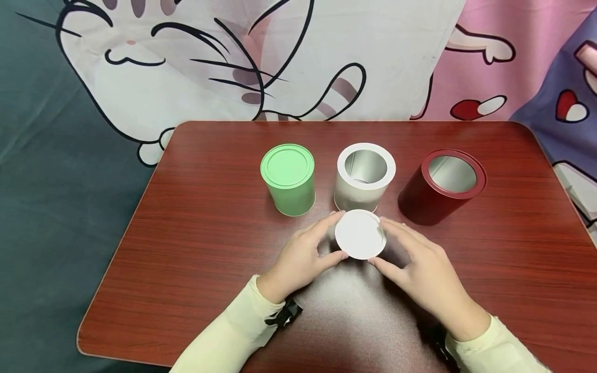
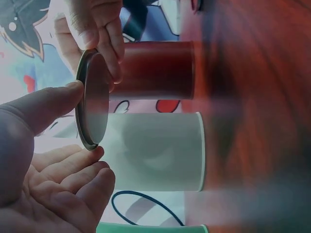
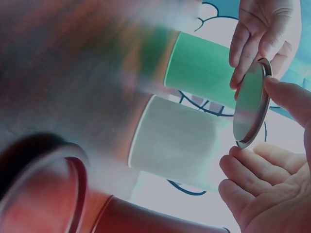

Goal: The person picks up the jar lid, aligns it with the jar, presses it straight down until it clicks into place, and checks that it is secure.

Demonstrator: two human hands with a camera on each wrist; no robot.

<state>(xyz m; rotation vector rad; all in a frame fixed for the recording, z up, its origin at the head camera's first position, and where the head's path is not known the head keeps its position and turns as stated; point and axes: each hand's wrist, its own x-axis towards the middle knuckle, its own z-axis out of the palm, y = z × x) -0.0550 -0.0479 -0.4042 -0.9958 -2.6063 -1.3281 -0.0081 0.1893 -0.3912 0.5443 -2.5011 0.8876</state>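
While three round tins stand in a row on a reddish wooden table, the left hand and right hand pinch a round white metal lid by its rim, just above the table before the open white tin, between a lidded green tin and an open dark red tin.
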